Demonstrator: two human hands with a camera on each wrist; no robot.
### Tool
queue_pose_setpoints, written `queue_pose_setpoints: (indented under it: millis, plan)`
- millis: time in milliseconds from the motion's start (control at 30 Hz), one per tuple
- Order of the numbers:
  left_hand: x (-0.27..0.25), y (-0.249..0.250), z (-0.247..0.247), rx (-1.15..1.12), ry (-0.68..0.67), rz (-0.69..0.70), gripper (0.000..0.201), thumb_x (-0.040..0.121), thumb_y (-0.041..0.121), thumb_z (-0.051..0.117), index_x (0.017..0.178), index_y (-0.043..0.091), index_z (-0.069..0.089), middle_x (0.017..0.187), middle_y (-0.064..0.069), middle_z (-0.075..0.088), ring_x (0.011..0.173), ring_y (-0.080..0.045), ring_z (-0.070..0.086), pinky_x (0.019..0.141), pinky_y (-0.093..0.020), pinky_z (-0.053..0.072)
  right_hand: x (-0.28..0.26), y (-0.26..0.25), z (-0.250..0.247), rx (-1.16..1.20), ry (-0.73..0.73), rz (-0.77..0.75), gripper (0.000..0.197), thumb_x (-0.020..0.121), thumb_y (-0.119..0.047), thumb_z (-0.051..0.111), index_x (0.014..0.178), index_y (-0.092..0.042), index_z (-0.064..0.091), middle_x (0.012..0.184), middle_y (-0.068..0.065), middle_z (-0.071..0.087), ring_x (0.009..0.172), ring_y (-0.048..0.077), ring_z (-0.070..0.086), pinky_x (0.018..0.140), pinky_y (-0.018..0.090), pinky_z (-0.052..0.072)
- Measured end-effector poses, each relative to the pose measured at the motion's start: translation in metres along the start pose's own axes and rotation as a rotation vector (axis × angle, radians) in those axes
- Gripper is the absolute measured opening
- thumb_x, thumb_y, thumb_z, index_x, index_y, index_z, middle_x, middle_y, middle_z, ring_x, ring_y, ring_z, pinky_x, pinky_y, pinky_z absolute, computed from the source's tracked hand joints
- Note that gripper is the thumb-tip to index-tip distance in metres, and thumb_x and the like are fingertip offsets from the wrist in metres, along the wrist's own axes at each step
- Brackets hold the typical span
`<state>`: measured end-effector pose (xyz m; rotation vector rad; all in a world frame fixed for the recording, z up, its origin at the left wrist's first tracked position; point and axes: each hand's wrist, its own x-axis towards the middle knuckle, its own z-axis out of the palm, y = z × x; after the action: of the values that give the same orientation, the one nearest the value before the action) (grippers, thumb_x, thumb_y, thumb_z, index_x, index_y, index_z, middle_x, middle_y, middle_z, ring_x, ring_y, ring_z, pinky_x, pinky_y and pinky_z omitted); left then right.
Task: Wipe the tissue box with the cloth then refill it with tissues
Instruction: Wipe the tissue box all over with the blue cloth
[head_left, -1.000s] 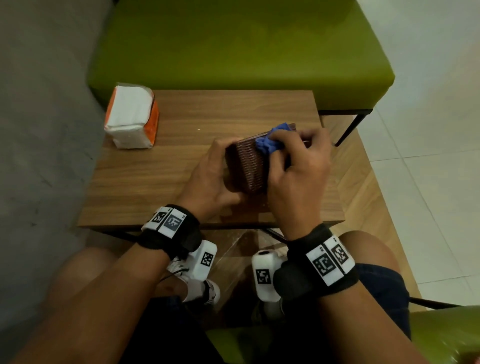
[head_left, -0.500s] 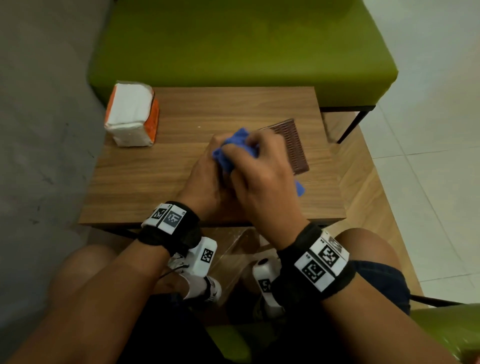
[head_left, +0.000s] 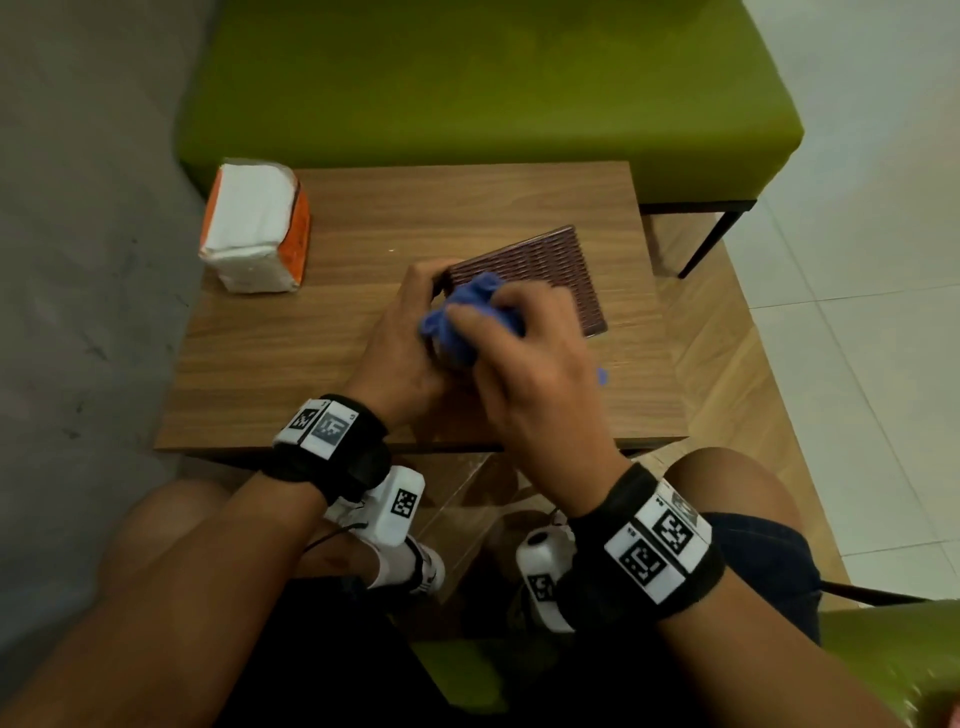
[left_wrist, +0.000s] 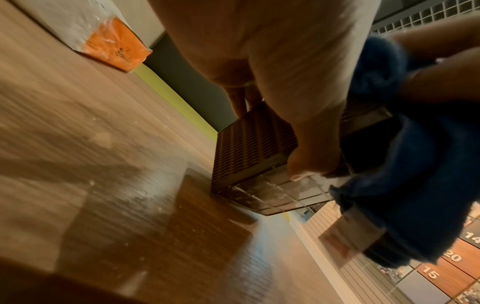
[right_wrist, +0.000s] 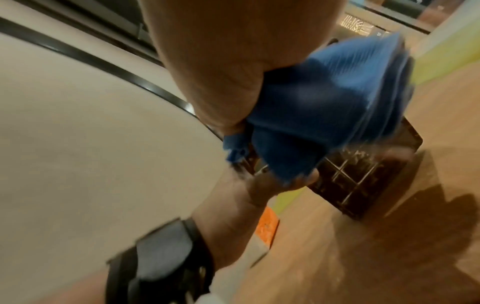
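Note:
A brown woven tissue box (head_left: 550, 270) sits tipped on the wooden table (head_left: 291, 364), its wide woven face up. My left hand (head_left: 415, 322) grips its near left end, with the thumb (left_wrist: 311, 160) on the edge of the dusty gridded underside (left_wrist: 280, 195). My right hand (head_left: 511, 332) clutches a bunched blue cloth (head_left: 467, 312) and presses it on that same end. In the right wrist view the cloth (right_wrist: 324, 102) covers part of the box (right_wrist: 363, 174). A tissue pack (head_left: 254, 228), white with orange sides, stands at the table's far left corner.
A green bench (head_left: 467, 93) runs along the table's far edge. A lower wooden surface (head_left: 727, 364) adjoins the table on the right, with white floor tiles beyond. A grey wall is on the left, and my knees sit under the near edge.
The box has gone from standing on end to lying tipped with its woven face up. My right hand swept the cloth from the far top edge to the near left end.

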<state>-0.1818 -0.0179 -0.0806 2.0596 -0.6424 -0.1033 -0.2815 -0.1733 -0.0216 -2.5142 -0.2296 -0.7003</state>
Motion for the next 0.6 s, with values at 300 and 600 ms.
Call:
queue_pose_setpoints:
  millis: [300, 600]
  plan:
    - [0.005, 0.001, -0.001, 0.005, -0.021, 0.017, 0.100, 0.068, 0.031, 0.097, 0.147, 0.014, 0.038, 0.144, -0.001, 0.060, 0.136, -0.015, 0.058, 0.113, -0.045, 0.049, 0.012, 0.031, -0.009, 0.027, 0.185, 0.256, 0.025, 0.094, -0.004, 0.065, 0.116, -0.009, 0.077, 0.112, 0.016, 0.060, 0.104, 0.018, 0.049, 0.088, 0.029, 0.043]
    - [0.003, 0.010, -0.002, 0.040, -0.008, 0.041, 0.085, 0.078, 0.039, 0.083, 0.146, 0.012, 0.041, 0.140, -0.006, 0.059, 0.126, -0.018, 0.062, 0.106, -0.042, 0.054, -0.021, 0.015, -0.005, 0.063, 0.012, 0.071, 0.029, 0.096, -0.005, 0.065, 0.124, -0.007, 0.075, 0.117, 0.018, 0.060, 0.103, 0.028, 0.053, 0.083, 0.041, 0.048]
